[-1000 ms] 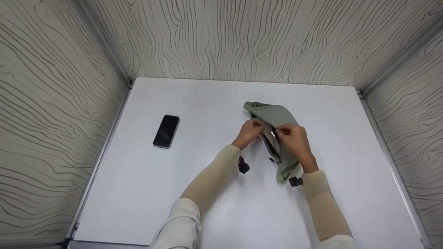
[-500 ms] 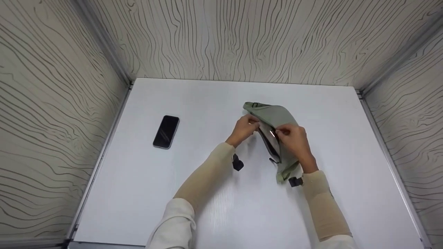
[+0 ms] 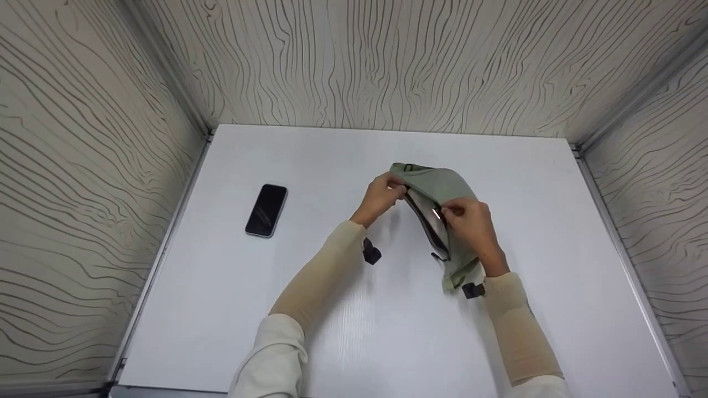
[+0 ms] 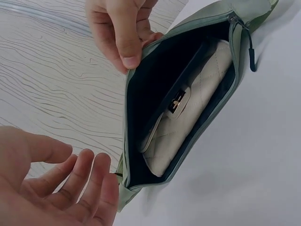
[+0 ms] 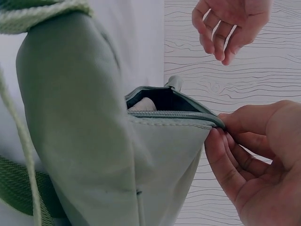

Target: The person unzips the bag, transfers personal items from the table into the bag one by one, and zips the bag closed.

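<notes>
A sage-green waist bag point(image 3: 445, 185) lies on the white table with its zipper undone, its mouth gaping. Inside sits a cream quilted wallet point(image 4: 188, 113) with a dark metal turn clasp, its lower part hidden in the dark lining. My right hand point(image 3: 470, 224) pinches the edge of the bag's mouth between thumb and fingers and pulls it outward, plain in the right wrist view point(image 5: 263, 155). My left hand point(image 3: 381, 196) is at the far end of the mouth, its fingers loosely bent with nothing between them point(image 4: 61, 183). A zipper pull point(image 4: 252, 56) hangs at the opposite end.
A black smartphone point(image 3: 266, 210) lies face up on the left part of the white table point(image 3: 332, 160). Wood-patterned panels point(image 3: 354, 66) stand behind and at both sides. The bag's green webbing strap point(image 5: 23, 188) hangs beside it in the right wrist view.
My left hand has moved away from the middle of the bag's mouth, leftward and toward its far end. My right hand keeps its pinch on the edge; the phone is unmoved.
</notes>
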A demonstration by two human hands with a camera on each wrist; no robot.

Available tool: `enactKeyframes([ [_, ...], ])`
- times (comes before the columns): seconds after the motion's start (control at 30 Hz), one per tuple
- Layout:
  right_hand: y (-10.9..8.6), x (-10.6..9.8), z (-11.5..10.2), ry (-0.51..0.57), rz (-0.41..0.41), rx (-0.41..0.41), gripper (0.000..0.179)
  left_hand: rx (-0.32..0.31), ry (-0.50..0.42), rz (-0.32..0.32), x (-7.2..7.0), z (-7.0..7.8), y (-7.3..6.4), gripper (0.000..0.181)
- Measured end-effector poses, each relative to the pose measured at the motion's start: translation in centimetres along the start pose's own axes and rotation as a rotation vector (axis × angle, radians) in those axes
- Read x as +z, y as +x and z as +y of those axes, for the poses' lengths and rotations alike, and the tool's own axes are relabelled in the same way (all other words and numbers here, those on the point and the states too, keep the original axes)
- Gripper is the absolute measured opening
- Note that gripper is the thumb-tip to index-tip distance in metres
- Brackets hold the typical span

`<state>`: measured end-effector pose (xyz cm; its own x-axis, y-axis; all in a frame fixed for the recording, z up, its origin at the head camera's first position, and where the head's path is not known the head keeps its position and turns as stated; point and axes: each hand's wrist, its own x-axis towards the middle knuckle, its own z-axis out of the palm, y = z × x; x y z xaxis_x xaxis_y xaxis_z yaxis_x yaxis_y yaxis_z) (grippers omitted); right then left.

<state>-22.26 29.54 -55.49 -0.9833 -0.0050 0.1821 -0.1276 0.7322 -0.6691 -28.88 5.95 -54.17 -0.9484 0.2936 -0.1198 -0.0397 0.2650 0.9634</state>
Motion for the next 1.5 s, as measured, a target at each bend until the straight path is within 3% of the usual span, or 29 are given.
enactKeyframes([
  [0.73, -0.3, -0.1, -0.1, 0.012, 0.005, 0.011, 0.016, 0.061, 0.069, 0.024, -3.3, 1.0, 0.5, 0.029],
  [1.13, -0.2, 0.1, -0.1, 0.012, 0.004, 0.013, 0.015, 0.071, 0.204, 0.045, -5.1, 0.9, 0.6, 0.028],
  [1.5, -0.1, 0.1, 0.0, 0.006, 0.000, 0.011, 0.015, 0.061, 0.269, 0.070, -6.4, 0.8, 0.4, 0.030],
])
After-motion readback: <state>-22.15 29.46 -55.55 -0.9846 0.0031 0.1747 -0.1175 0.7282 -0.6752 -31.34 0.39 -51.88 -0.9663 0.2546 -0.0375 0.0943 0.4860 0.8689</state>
